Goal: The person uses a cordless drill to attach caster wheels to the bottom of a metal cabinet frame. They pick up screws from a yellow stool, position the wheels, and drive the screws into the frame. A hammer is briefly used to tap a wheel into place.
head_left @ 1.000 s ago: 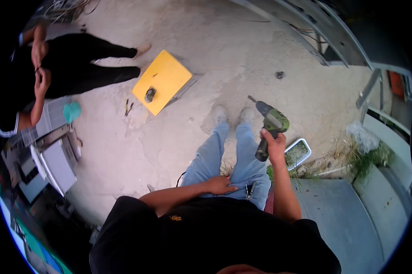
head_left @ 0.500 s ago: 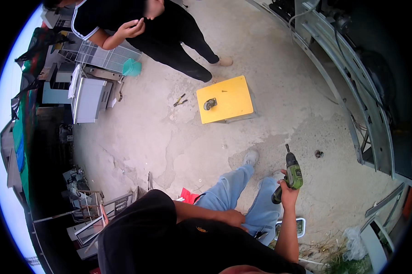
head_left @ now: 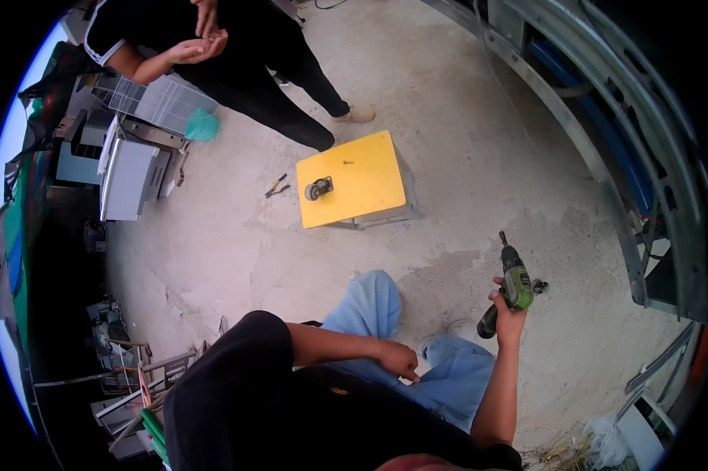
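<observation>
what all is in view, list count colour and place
power drill: 1, green and black, in right hand
low table: 1, yellow top, on floor
caster wheel: 1, dark and grey, on low table
screw-like piece: 1, dark, on low table
pliers: 1, black and yellow, floor left of low table
small part: 1, dark, floor, just right of power drill
container: 1, teal, upper left
wire rack: 1, whitish, beside container
metal frame: 1, grey, upper right
plastic bag: 1, clear, lower right
another person: 1, black clothes, upper left
clutter: uncountable, mixed, left edge
shirt: 1, black, bottom
jeans: 1 pair, light blue, below centre
left hand: 1, bare, over jeans
right hand: 1, bare, around power drill's handle
</observation>
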{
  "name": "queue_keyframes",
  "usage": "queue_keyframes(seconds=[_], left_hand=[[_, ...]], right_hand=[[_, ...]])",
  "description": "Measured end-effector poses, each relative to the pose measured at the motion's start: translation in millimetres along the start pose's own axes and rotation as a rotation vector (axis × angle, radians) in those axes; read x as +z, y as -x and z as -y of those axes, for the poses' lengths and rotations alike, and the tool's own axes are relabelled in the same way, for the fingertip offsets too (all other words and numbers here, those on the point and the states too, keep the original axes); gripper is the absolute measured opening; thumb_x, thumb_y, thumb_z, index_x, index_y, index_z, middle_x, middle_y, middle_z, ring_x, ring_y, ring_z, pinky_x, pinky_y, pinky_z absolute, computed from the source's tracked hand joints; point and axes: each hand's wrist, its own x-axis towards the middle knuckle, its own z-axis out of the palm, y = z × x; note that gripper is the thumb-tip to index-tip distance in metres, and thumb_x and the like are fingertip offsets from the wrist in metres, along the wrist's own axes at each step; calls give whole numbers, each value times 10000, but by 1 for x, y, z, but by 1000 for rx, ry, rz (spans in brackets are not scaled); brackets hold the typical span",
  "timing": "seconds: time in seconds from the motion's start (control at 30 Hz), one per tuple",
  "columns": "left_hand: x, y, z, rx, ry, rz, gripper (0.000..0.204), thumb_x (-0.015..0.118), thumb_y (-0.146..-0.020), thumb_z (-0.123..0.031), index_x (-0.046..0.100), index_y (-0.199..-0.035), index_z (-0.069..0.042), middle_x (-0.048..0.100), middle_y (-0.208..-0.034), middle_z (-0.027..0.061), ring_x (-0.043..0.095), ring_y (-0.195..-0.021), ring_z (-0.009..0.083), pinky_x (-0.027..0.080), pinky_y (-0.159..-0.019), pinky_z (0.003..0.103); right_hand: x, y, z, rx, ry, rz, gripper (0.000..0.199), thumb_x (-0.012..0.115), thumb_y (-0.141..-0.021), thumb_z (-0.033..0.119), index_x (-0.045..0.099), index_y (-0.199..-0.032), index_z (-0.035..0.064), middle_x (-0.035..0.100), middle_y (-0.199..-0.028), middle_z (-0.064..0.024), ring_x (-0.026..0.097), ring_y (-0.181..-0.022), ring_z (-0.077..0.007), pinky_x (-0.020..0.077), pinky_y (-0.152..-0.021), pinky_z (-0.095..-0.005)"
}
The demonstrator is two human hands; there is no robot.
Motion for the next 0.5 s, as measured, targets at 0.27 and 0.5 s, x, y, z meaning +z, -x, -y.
queue_keyframes(seconds=[0.27, 0.5], left_hand=[[-203, -61, 104, 122, -139, -971, 212, 674, -1006, -260, 693, -1047, -52, 731, -874, 144, 723, -837, 334, 548, -748, 432], [-271, -64, 122, 331, -9, -1171, 191, 673, -1027, -213, 685, -1020, -23, 724, -835, 90, 683, -763, 174, 533, -690, 351]], right_hand=[[-8, -35, -60, -50, 90, -6, 418, 724, -897, 16, 659, -1309, 34, 744, -1168, -49, 666, -936, -139, 532, -846, -315], [-6, -6, -45, -154, 320, -175, 350, 727, -912, 26, 693, -1260, 29, 745, -1137, -55, 632, -925, -121, 510, -849, -298]])
